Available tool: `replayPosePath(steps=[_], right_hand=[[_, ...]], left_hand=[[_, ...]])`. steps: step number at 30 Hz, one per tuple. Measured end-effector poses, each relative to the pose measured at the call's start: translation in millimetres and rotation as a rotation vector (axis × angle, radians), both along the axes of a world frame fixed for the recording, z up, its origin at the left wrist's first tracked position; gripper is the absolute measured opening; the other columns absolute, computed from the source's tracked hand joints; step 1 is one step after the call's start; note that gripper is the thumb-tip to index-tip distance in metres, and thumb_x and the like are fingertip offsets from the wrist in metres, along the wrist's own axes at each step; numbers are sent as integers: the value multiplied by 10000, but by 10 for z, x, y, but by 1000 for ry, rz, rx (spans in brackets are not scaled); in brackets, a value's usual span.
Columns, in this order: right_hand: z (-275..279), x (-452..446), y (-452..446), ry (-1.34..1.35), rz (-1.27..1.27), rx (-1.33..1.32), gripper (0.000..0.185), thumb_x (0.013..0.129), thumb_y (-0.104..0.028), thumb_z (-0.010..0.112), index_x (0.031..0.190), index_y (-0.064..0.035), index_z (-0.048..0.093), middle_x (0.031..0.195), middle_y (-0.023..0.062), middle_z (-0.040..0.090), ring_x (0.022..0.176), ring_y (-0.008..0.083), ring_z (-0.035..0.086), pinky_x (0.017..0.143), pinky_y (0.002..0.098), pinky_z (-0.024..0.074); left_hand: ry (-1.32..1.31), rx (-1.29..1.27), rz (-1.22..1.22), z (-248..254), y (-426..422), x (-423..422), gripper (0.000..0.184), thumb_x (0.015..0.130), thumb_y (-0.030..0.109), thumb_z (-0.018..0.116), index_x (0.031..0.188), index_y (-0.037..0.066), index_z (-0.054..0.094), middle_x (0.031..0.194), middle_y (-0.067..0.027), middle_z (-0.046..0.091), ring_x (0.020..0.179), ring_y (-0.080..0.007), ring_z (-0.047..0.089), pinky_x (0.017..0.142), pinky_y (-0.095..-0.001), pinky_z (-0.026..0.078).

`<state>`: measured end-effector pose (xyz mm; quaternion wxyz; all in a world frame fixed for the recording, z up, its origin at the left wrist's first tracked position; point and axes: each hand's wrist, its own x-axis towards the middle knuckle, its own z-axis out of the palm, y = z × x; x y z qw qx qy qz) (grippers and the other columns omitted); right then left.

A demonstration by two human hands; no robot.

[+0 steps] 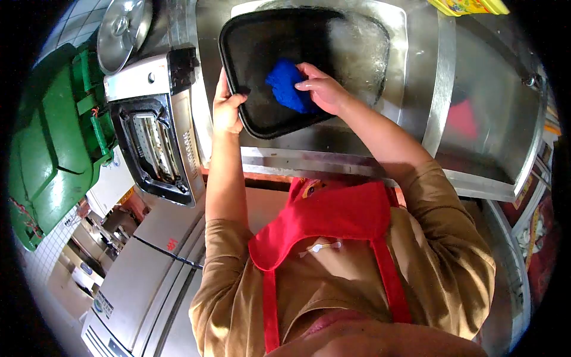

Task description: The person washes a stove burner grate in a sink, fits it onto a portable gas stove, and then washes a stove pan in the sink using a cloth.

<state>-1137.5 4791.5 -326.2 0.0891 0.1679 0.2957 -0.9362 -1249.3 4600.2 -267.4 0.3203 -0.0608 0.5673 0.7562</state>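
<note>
A large black tray [256, 50] with rounded corners is tilted over the metal sink [399, 65]. My left hand [228, 107] grips its left edge, thumb over the rim and fingers behind. Inside the tray, my right hand [321, 89] holds a bunched blue cloth [289, 86] against the dark surface, its fingers closed on the cloth's right side. Water or a wet sheen shows over the tray's right part.
A portable gas stove [193, 149] stands left of the sink, with a metal lid [122, 33] above it. A green bin [50, 143] is at far left. A metal divider [441, 77] and a second basin [488, 101] lie right. Something yellow [470, 6] sits at the top.
</note>
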Motion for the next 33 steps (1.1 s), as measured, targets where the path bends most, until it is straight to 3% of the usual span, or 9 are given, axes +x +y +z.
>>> replayPosePath(steps=[4, 6, 8, 13, 16, 18, 22, 27, 33], right_hand=[[187, -126, -220, 162, 104, 334, 411, 740, -77, 598, 1136, -21, 503, 1175, 96, 519, 1080, 225, 494, 951, 311, 348], [121, -175, -425, 542, 23, 975, 387, 754, -93, 593, 1126, -22, 513, 1211, 132, 499, 1095, 285, 491, 943, 339, 368], [219, -98, -503, 511, 37, 1310, 392, 741, -83, 591, 1121, -26, 519, 1244, 151, 468, 1107, 331, 474, 937, 375, 384], [-58, 120, -339, 269, 149, 1255, 441, 725, -63, 606, 1149, -41, 485, 1312, 128, 410, 1198, 329, 404, 982, 388, 353], [17, 355, -190, 401, 201, 1167, 489, 748, -128, 640, 1193, -23, 466, 1338, 164, 375, 1233, 324, 378, 1005, 375, 329], [368, 431, -187, 433, 321, 1164, 687, 735, -368, 694, 1226, 34, 432, 1359, 209, 328, 1251, 350, 338, 1022, 393, 297], [913, 440, -262, 522, 350, 1306, 864, 642, -492, 728, 1248, 38, 414, 1382, 210, 288, 1220, 394, 335, 1025, 410, 289], [1317, 403, -371, 380, 232, 1490, 430, 622, -47, 597, 1032, 43, 504, 1251, 213, 432, 1041, 413, 473, 870, 423, 437], [1299, 437, 65, 444, 267, 1376, 399, 647, -46, 566, 1045, -16, 546, 1099, 148, 555, 1021, 328, 517, 859, 391, 422]], left_hand=[[11, 3, 16, 65, 28, 47, 839, 587, -191, 392, 1378, 75, 310, 1264, -132, 488, 1088, -253, 526, 886, -325, 452], [25, 2, 2, 117, 59, 62, 849, 580, -189, 392, 1381, 77, 304, 1268, -130, 484, 1086, -254, 526, 886, -326, 452], [43, 3, 25, 180, 82, 87, 848, 580, -186, 392, 1382, 76, 301, 1273, -138, 475, 1078, -262, 530, 883, -331, 453], [28, -89, 106, 522, 179, 226, 840, 617, -189, 392, 1391, 114, 270, 1251, -162, 477, 1070, -306, 528, 874, -376, 466], [79, -148, 104, 679, 239, 311, 819, 674, -193, 403, 1402, 143, 239, 1260, -159, 461, 1087, -287, 508, 891, -372, 447], [112, -149, 100, 766, 292, 371, 816, 689, -190, 414, 1407, 145, 220, 1259, -156, 458, 1090, -271, 501, 898, -364, 436], [115, -196, 89, 865, 419, 407, 786, 758, -152, 475, 1417, 138, 158, 1292, -135, 419, 1076, -241, 497, 899, -343, 426], [87, -228, 66, 1001, 617, 470, 752, 795, -95, 528, 1411, 80, 133, 1320, -107, 385, 1114, -207, 459, 905, -308, 411], [378, -394, -221, 1136, 505, 356, 679, 823, 91, 620, 1391, 125, 249, 1352, -154, 337, 1155, -249, 439, 923, -332, 410]])
